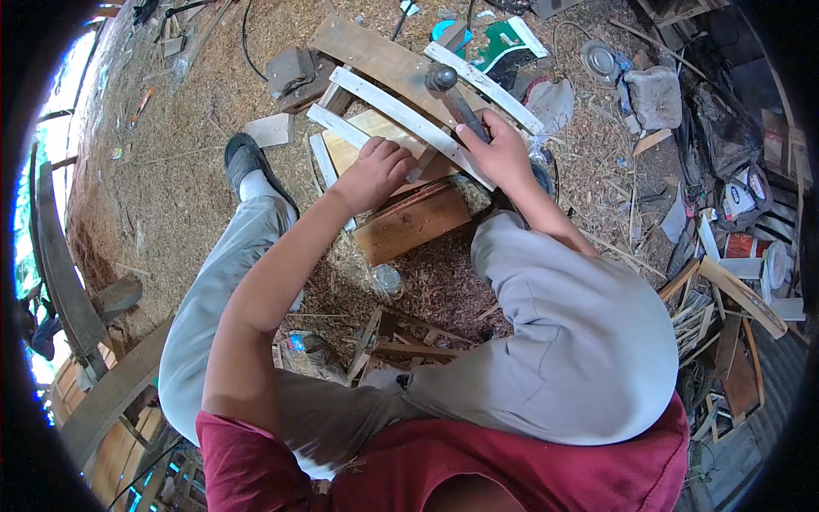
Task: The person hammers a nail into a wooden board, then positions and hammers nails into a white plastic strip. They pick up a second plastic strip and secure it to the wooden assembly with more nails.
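Near twelve o'clock in the view, the right hand (pixel 503 154) has its grip closed around the handle of a hammer (pixel 452 94). The dark steel head points up and away from the person, towards twelve. The head hangs over a white slat (pixel 401 115), which runs slantwise from ten o'clock to four o'clock across a wooden frame (pixel 375 53) lying on the floor (pixel 171 188).

Just to the nine o'clock side of that hand, the left hand (pixel 375 173) rests knuckles up on a pale board (pixel 345 154) with its fingers curled under. They lie against the lower edge of the white slat. The fingertips are hidden, so I cannot tell whether this grip pinches anything. The two hands are near each other but not touching.

A second white slat (pixel 482 81) lies parallel to the first, on the one o'clock side of the hammer. Below the hands, at six o'clock from them, a brown plank (pixel 409 224) sits partly under the pale board.

The floor is covered in sawdust and shavings. A dark shoe (pixel 243 158) stands on it at nine o'clock from the left hand. A grey stone block (pixel 655 96) lies well apart at two o'clock, with a round tin lid (pixel 600 60) just beside it. The person's bent knee in grey trousers (pixel 580 341) fills the five o'clock part of the view.
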Demonstrator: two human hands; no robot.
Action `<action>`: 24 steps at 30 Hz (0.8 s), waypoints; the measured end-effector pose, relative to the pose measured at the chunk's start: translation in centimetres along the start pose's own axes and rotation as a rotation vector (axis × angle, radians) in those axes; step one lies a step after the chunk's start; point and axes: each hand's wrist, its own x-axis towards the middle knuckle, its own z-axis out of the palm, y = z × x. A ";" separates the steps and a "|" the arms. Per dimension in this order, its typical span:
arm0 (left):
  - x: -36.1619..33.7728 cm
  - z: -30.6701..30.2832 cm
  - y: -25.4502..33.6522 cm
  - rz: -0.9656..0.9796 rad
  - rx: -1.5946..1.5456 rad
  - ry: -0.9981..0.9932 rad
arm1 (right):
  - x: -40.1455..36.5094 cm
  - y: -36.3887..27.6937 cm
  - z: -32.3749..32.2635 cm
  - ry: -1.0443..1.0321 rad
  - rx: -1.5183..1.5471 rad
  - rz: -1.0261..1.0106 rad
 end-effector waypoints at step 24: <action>0.1 -0.3 0.1 -0.015 -0.040 -0.023 | 0.1 0.5 0.4 0.023 -0.016 -0.013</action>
